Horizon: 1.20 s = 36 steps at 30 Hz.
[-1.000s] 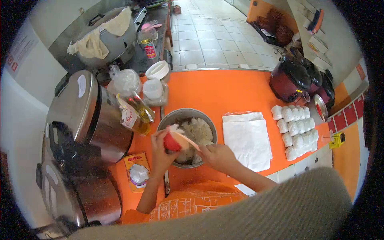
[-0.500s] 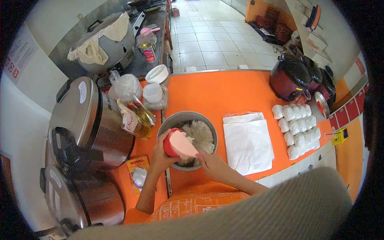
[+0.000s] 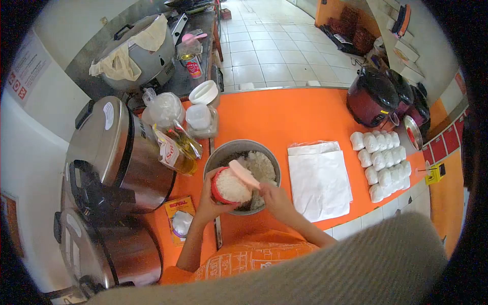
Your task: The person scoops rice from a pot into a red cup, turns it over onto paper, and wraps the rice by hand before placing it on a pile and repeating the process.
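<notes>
A red bowl [image 3: 217, 191] filled with white rice [image 3: 235, 187] is gripped by my left hand [image 3: 207, 204]. My right hand [image 3: 276, 200] grasps the handle of a pink rice paddle [image 3: 243, 174], its blade lying over the top of the rice in the bowl. Both are held above a grey metal pot [image 3: 274, 155], which contains more rice [image 3: 262, 165] heaped toward its far right side. The dark inner wall of the pot shows on the left. The bowl and my hands hide its near part.
White sheets [image 3: 319, 183] lie right of the pot, with several wrapped white bundles [image 3: 384, 161] beyond. Dark red rice cookers [image 3: 372, 96] stand back right. Large steel cookers [image 3: 109, 152], an oil pouch [image 3: 173, 155] and plastic containers [image 3: 202, 118] crowd the left.
The paddle has turned and shifted from covering the bowl's mouth, so the rice inside now shows. The bowl's opening faces up more. The whole view has slid slightly.
</notes>
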### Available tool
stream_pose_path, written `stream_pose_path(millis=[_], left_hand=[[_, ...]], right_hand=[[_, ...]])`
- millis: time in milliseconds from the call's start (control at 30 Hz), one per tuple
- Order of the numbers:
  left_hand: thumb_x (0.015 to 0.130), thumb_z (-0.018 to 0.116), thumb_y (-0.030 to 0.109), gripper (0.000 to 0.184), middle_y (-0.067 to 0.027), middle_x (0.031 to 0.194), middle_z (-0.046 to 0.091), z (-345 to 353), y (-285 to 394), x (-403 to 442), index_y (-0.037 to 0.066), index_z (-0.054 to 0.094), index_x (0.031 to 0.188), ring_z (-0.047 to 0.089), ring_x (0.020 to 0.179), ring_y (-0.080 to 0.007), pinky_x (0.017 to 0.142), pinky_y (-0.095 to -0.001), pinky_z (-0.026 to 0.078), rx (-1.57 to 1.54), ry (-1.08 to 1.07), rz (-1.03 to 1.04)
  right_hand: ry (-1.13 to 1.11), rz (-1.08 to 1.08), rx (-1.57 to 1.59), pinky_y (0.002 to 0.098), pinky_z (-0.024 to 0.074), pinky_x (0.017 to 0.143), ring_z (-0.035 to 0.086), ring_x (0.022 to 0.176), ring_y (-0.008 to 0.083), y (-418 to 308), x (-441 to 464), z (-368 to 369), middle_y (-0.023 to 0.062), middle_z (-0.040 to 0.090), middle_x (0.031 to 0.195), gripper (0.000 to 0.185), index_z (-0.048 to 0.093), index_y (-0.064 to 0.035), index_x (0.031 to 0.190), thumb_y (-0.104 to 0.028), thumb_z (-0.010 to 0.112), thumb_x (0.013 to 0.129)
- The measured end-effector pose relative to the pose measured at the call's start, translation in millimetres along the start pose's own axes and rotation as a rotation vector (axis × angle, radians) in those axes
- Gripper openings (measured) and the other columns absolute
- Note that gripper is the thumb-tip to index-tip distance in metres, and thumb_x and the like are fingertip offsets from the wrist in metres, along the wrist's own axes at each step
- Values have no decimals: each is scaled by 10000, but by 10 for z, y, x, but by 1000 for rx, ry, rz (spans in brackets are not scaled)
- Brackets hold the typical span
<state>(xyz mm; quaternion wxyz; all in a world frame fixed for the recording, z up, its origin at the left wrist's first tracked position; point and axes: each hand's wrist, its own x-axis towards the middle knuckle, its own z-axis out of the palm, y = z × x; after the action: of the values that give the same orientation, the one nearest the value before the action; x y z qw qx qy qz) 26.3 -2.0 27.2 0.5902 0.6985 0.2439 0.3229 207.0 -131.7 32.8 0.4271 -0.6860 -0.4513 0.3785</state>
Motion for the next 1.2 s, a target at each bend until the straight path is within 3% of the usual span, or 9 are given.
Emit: stream_pose_path(millis=[133, 233, 300, 433, 633, 733, 833, 1100, 1200], left_hand=[[517, 882, 150, 962, -140, 1321, 457, -12, 86, 75, 49, 372, 1327, 468, 1216, -270, 995, -384, 414, 141, 59, 63], [520, 878, 133, 978, -139, 1294, 487, -25, 184, 113, 51, 356, 1342, 492, 1192, -266, 991, -378, 422, 383, 45, 70], [528, 872, 123, 983, -143, 1284, 496, -20, 195, 122, 56, 343, 1354, 498, 1184, -263, 998, -375, 417, 446, 32, 111], [541, 876, 145, 1031, -147, 1348, 391, 48, 90, 118, 75, 277, 1377, 433, 1241, -275, 1009, -395, 406, 87, 120, 65], [552, 885, 182, 1076, -138, 1345, 304, -92, 142, 104, 96, 221, 1394, 382, 1254, -290, 1025, -408, 381, 25, 55, 151], [539, 871, 136, 1017, -168, 1303, 308, -104, 362, 127, 63, 291, 1371, 394, 1222, -326, 1003, -401, 382, 566, 28, 218], [513, 871, 137, 976, -173, 1267, 326, 33, 520, 128, 57, 363, 1341, 454, 1143, -348, 948, -407, 425, 748, 44, 155], [488, 876, 131, 948, -144, 1290, 377, -16, 393, 100, 67, 417, 1316, 504, 1116, -351, 936, -390, 459, 731, 80, 285], [516, 886, 132, 989, -151, 1320, 367, -74, 272, 51, 62, 349, 1344, 453, 1204, -323, 982, -387, 437, 401, 54, 6]], right_hand=[[-103, 53, 44, 470, 417, 798, 540, 921, 436, -276, -73, -118, 267, 571, 903, 385, 513, 33, 962, -301, 326, 1002], [-39, -240, -84, 435, 420, 621, 526, 642, 340, -252, -139, 93, 190, 538, 709, 445, 492, 19, 925, -368, 291, 1010], [-78, -177, -77, 442, 426, 641, 544, 671, 314, -340, -141, 44, 176, 551, 724, 444, 484, 26, 922, -362, 288, 1011], [-7, -297, -76, 377, 416, 534, 528, 568, 241, -133, -2, -52, 112, 525, 638, 452, 503, -11, 893, -409, 317, 1001], [-481, 544, 958, 196, 186, 377, 283, 381, 48, 69, 78, -223, -58, 362, 500, 431, 522, -136, 848, -526, 378, 961], [-434, 474, 851, 238, 270, 417, 341, 435, 100, -21, 21, -147, -26, 416, 540, 461, 515, -96, 818, -497, 354, 979], [-44, -61, 26, 458, 456, 624, 576, 653, 365, -161, -77, 138, 223, 576, 731, 456, 513, -4, 942, -394, 284, 998], [-78, -176, -57, 396, 408, 611, 481, 609, 256, -315, -140, 125, 146, 475, 648, 413, 499, 17, 856, -320, 316, 1008], [-94, -159, -30, 367, 407, 592, 478, 597, 215, -301, -51, -87, 104, 481, 643, 429, 505, 8, 840, -343, 322, 1007]])
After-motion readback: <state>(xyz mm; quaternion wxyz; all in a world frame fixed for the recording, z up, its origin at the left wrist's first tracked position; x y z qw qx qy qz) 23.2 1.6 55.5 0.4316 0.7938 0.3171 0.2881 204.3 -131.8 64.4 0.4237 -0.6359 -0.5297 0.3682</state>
